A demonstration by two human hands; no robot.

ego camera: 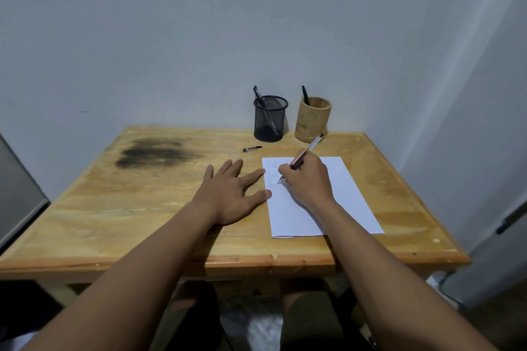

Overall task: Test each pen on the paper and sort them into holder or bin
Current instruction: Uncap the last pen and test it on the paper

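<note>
A white paper (342, 194) lies on the wooden table (142, 208), with three short scribbles near its top left corner. My right hand (308, 179) grips a clear-barrelled pen (310, 147), its tip touching the paper beside the lowest scribble. My left hand (231, 194) lies flat with fingers spread, its thumb and forefinger resting on the paper's left edge. A pen cap (252, 148) lies on the table behind the paper. At the back stand a black mesh cup (269, 120) and a bamboo cup (313, 120), each holding one dark pen.
A dark burn-like stain (154, 152) marks the table's back left. A pale wall rises right behind the cups. A grey panel (17, 194) stands at the left and a light door or cabinet (499, 208) at the right. My knees show under the table's front edge.
</note>
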